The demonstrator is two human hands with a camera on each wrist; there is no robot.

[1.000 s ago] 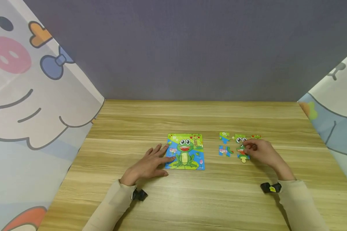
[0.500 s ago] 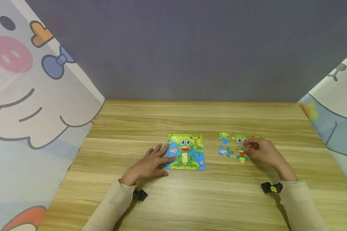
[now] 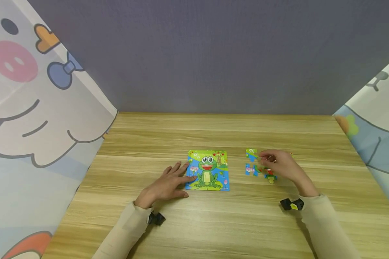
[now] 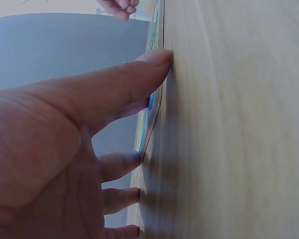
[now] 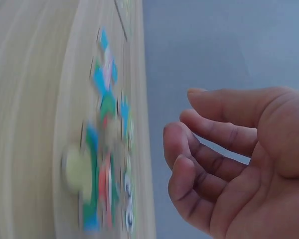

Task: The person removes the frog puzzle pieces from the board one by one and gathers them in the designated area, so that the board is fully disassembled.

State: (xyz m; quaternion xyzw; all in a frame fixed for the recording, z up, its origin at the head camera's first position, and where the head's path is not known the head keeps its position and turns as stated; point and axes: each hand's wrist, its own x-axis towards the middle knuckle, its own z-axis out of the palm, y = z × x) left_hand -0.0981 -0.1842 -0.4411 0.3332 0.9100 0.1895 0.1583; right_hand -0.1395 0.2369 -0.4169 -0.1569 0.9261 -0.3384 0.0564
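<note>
My left hand (image 3: 165,185) lies with fingers spread, its fingertips on the left edge of a square frog picture puzzle (image 3: 218,180). In the left wrist view the thumb (image 4: 124,89) reaches down to the tabletop beside the puzzle's edge. My right hand (image 3: 283,165) hovers over a group of loose jigsaw pieces. Its fingers are loosely bent, with nothing between them in the right wrist view. The visible pieces include a green-and-blue corner piece (image 3: 251,153), a pink-flower piece (image 3: 250,169) and a frog-belly piece (image 3: 271,178). The hand hides the piece with the eyes in the head view.
The wooden table (image 3: 214,223) runs back to a grey upright panel (image 3: 214,61). Cartoon-printed panels (image 3: 52,115) stand on both sides. A black band (image 3: 291,204) is worn on each wrist.
My right hand has let go of the frog's body pieces and shifted left and slightly back. Those pieces slid slightly left and closer together. The left hand has stayed put.
</note>
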